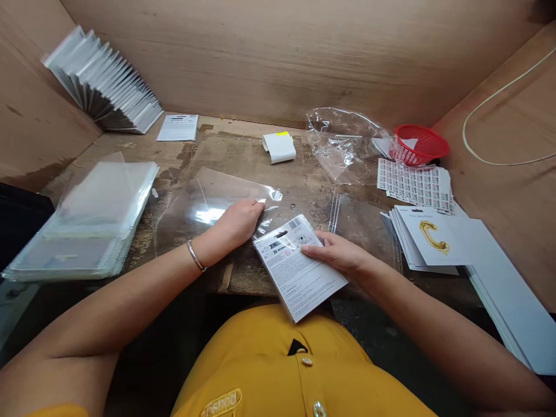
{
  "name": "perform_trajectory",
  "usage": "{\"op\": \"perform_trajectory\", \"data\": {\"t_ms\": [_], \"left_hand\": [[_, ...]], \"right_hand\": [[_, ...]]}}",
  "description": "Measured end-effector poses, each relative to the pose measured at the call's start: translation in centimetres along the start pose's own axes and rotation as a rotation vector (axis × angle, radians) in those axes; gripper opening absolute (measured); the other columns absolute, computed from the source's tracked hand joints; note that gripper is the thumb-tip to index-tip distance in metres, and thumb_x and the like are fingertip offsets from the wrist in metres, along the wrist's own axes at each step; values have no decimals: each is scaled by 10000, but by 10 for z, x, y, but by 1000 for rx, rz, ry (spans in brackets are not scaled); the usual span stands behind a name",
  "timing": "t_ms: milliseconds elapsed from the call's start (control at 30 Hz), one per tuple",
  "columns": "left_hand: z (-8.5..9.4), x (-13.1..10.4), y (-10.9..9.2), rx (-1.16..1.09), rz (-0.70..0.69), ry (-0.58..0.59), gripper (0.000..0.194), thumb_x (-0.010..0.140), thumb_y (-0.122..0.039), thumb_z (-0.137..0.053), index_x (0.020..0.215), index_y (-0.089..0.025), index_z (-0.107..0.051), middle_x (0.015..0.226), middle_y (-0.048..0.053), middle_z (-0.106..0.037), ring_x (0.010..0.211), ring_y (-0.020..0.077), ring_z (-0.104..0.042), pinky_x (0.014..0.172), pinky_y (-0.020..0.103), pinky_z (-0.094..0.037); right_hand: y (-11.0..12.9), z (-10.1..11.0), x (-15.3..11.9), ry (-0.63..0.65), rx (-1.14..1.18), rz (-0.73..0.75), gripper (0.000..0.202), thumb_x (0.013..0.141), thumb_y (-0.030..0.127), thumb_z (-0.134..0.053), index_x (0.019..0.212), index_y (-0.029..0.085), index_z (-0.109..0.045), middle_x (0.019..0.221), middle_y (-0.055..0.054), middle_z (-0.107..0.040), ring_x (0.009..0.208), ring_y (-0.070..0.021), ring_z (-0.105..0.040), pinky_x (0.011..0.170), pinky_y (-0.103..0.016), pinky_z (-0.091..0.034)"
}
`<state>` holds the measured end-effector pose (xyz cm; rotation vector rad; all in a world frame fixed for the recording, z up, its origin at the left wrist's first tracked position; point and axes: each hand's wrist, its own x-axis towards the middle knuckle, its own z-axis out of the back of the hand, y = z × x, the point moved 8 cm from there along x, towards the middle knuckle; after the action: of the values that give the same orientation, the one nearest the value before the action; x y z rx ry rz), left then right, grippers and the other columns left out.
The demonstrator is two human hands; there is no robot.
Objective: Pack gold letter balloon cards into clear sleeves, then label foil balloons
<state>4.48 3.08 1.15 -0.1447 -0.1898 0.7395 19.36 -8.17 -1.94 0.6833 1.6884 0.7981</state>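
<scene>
My right hand is closed on a printed white card pack, thumb on its face. The pack tilts over the table's front edge, its hang hole and barcode at the far end. Just left of it, my left hand is closed, knuckles up, at the near right side of a clear plastic bag. Its fingertips are hidden, but clear film bunches beneath them, close to the pack's top corner. A silver bangle is on the left wrist.
Clear sleeves are stacked at left. Behind them stand many white card packs and a single card. At right lie crumpled plastic, a red basket, sticker sheets and foil-balloon cards. Wooden walls enclose the table.
</scene>
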Motion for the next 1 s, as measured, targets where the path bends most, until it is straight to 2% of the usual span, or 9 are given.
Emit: {"op": "perform_trajectory", "data": {"t_ms": [133, 300, 433, 567, 667, 733, 833, 900, 1000], "left_hand": [[8, -2, 6, 10, 62, 11, 284, 856, -55, -390, 912, -152, -651, 909, 81, -663, 816, 186, -600, 733, 275, -467], [18, -14, 13, 119, 151, 24, 239, 822, -60, -423, 821, -138, -649, 743, 97, -605, 679, 219, -553, 598, 310, -417], [20, -20, 3, 172, 83, 34, 241, 849, -67, -420, 807, -132, -649, 806, 106, -603, 725, 206, -546, 634, 302, -429], [11, -22, -18, 102, -159, 3, 254, 915, -146, -434, 1024, -145, -663, 1043, 119, -621, 920, 199, -566, 781, 288, -474], [3, -24, -16, 77, -229, -56, 351, 921, -117, -398, 1214, -134, -591, 1254, 156, -582, 1042, 217, -570, 863, 340, -484], [-1, -24, -10, 93, -236, -67, 371, 921, -98, -385, 1238, -128, -576, 1240, 152, -612, 1032, 222, -577, 875, 365, -483], [1, -23, -8, 120, -241, -39, 380, 928, -110, -402, 1275, -129, -555, 1061, 127, -682, 934, 218, -586, 807, 338, -492], [7, -19, -11, 160, -220, -7, 419, 922, -94, -403, 1322, -137, -519, 1021, 115, -672, 885, 208, -591, 757, 311, -490], [14, -11, -21, 213, -224, 56, 412, 911, -81, -419, 1306, -122, -527, 1092, 133, -640, 876, 205, -602, 746, 303, -484]], "right_hand": [[6, -3, -1, 25, -21, 23, 475, 640, 393, -825, 1004, 148, -645, 1020, -105, -723, 827, -207, -696, 777, -347, -557], [7, -5, -1, 47, -22, 40, 478, 649, 403, -817, 1009, 142, -641, 1004, -109, -727, 835, -208, -698, 792, -349, -555], [5, -5, -4, 41, -11, 49, 478, 660, 415, -806, 1012, 140, -637, 1012, -116, -724, 843, -216, -700, 793, -353, -560], [14, -13, -9, 97, -14, 102, 465, 680, 405, -798, 1038, 162, -628, 1044, -103, -718, 898, -229, -694, 822, -366, -557], [12, -10, -7, 82, -22, 75, 454, 665, 399, -811, 1010, 161, -638, 1020, -96, -724, 866, -219, -697, 789, -346, -559], [6, -2, -4, 34, -24, 29, 458, 645, 404, -823, 979, 145, -645, 952, -91, -732, 800, -204, -698, 744, -324, -560], [3, 0, -2, 16, -41, 27, 466, 660, 413, -809, 990, 132, -637, 959, -99, -726, 792, -201, -693, 736, -324, -556], [10, -7, -4, 55, -76, 81, 477, 691, 403, -786, 1056, 149, -614, 1040, -105, -709, 858, -219, -687, 782, -357, -555], [29, -23, -12, 100, -214, 218, 524, 743, 371, -739, 1206, 212, -553, 1180, -87, -655, 1025, -251, -645, 898, -412, -523]]}}
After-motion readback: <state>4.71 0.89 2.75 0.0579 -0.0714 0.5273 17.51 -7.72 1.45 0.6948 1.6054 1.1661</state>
